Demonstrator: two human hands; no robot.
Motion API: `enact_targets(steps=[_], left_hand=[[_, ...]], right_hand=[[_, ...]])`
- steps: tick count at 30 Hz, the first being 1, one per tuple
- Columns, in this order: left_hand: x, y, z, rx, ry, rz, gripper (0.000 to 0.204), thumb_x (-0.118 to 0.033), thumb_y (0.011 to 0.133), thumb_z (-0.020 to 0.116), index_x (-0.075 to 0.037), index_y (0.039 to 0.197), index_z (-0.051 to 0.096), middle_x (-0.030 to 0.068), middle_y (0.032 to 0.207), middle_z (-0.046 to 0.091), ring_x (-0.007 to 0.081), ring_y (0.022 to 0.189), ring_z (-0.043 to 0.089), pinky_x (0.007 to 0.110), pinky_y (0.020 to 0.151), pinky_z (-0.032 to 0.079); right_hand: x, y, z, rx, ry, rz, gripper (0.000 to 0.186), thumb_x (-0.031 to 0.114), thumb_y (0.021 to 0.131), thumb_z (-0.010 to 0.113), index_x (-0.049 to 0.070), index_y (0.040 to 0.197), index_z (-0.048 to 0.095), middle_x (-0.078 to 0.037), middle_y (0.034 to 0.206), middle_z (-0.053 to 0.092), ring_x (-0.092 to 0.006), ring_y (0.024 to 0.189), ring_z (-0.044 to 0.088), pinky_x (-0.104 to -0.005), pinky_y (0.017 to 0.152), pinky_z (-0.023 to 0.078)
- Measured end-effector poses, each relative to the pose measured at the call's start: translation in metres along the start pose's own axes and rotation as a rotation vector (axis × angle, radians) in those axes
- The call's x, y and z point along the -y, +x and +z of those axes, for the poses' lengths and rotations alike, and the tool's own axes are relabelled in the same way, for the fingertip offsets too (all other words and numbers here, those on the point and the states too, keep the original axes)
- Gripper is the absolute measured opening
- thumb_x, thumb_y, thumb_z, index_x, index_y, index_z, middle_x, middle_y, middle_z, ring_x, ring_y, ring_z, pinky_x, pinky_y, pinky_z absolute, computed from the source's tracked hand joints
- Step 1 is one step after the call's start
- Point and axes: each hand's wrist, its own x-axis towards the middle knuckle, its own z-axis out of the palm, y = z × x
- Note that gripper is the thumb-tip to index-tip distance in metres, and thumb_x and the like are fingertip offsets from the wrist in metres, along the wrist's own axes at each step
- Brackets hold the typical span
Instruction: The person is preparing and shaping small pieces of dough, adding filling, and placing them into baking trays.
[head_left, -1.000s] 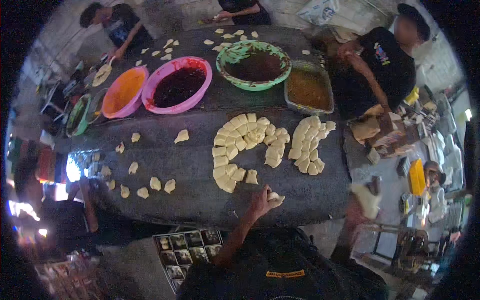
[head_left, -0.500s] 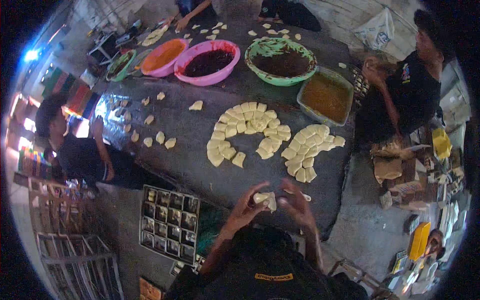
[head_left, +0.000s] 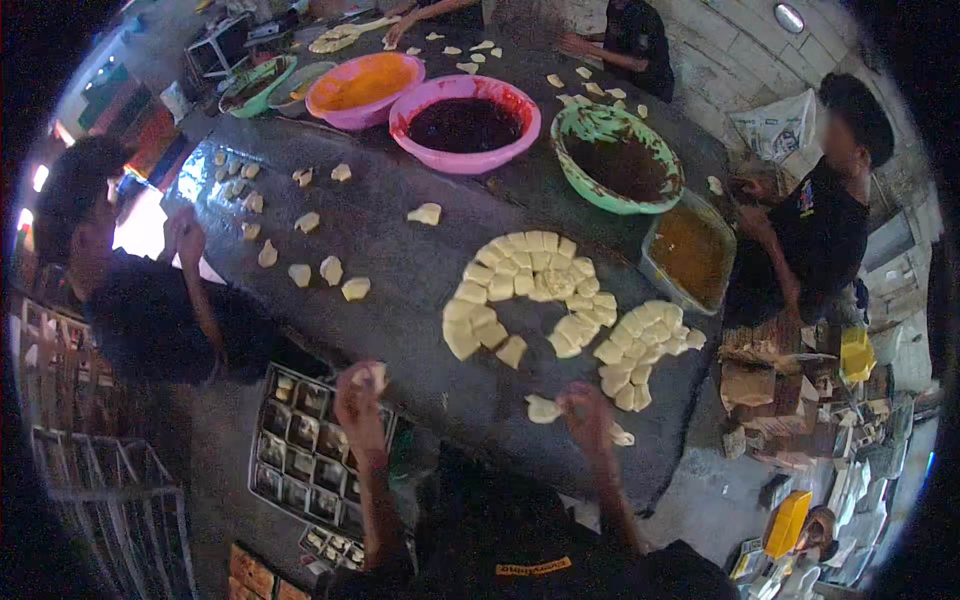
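Observation:
My left hand [head_left: 358, 408] is raised near the upper right corner of a dark metal tray [head_left: 262, 452] divided into square cups. Its fingers are closed around a pale dough ball [head_left: 374, 376]. At the table's near edge, my right hand [head_left: 588, 412] is curled. A flattened dough piece [head_left: 543, 408] lies right beside its fingertips. A small pale end [head_left: 622, 436] shows past the other side of that hand; what it belongs to is hidden. Farther off, cut dough pieces [head_left: 535, 245] form a curved cluster, with a second cluster [head_left: 645, 345] to its right.
Pink basins [head_left: 465, 160] and green basins [head_left: 617, 206] with dark or orange fillings stand at the back. A rectangular tub [head_left: 690, 250] of brown filling sits right. Loose dough pieces [head_left: 355, 289] dot the left side. Co-workers [head_left: 830, 220] are around the dark table [head_left: 400, 330].
My hands have parted. The left has gone left toward the tray with the dough, while the right stays near the table edge beside a flattened dough piece. The whole view has shifted.

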Motion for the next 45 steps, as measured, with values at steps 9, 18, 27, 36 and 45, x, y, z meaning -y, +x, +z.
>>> enact_targets(steps=[9,18,27,36,45], left_hand=[[0.037,0.063,0.082,0.500,0.919,0.391,0.050,-0.018,0.090,0.064,-0.019,0.139,0.050,0.0227,0.154,0.019,0.0428,0.144,0.016,0.053,0.111,0.030],[0.050,0.076,-0.002,0.554,0.562,0.280,0.036,-0.009,0.094,0.057,-0.011,0.130,0.056,0.0170,0.140,0.049,0.0358,0.131,0.044,0.049,0.102,0.041],[0.011,0.035,-0.020,0.359,0.398,0.172,0.030,-0.010,0.098,0.052,-0.004,0.127,0.056,0.0139,0.126,0.061,0.0270,0.112,0.061,0.036,0.091,0.052],[-0.123,-0.035,0.192,0.590,0.138,0.725,0.047,-0.021,0.095,0.057,-0.002,0.136,0.044,0.0180,0.124,0.060,0.0279,0.114,0.060,0.036,0.093,0.049],[0.077,-0.102,0.118,0.969,0.113,0.012,0.028,-0.023,0.101,0.046,-0.001,0.118,0.052,0.0130,0.089,0.061,0.0173,0.073,0.060,0.031,0.061,0.049]], right_hand=[[-0.043,0.184,0.071,-0.095,-0.361,0.446,0.027,0.024,0.086,0.068,0.000,0.077,0.062,-0.007,0.070,0.061,-0.0140,0.072,0.059,-0.0319,0.065,0.048],[-0.022,0.200,0.032,-0.341,1.031,0.636,0.025,0.020,0.083,0.071,0.005,0.101,0.064,-0.003,0.092,0.065,-0.0140,0.083,0.060,-0.0318,0.076,0.048],[0.048,0.196,-0.104,-0.361,1.340,0.560,0.025,0.011,0.088,0.069,0.008,0.110,0.060,-0.001,0.099,0.064,-0.0121,0.090,0.061,-0.0299,0.080,0.051],[0.110,0.175,-0.146,-0.155,1.467,0.276,0.017,0.005,0.088,0.066,0.007,0.102,0.057,0.002,0.093,0.061,-0.0072,0.085,0.055,-0.0253,0.074,0.045],[0.045,0.085,-0.239,-0.618,2.037,-0.117,0.041,0.009,0.092,0.058,-0.002,0.129,0.046,-0.016,0.119,0.059,-0.0268,0.108,0.059,-0.0432,0.098,0.049]])
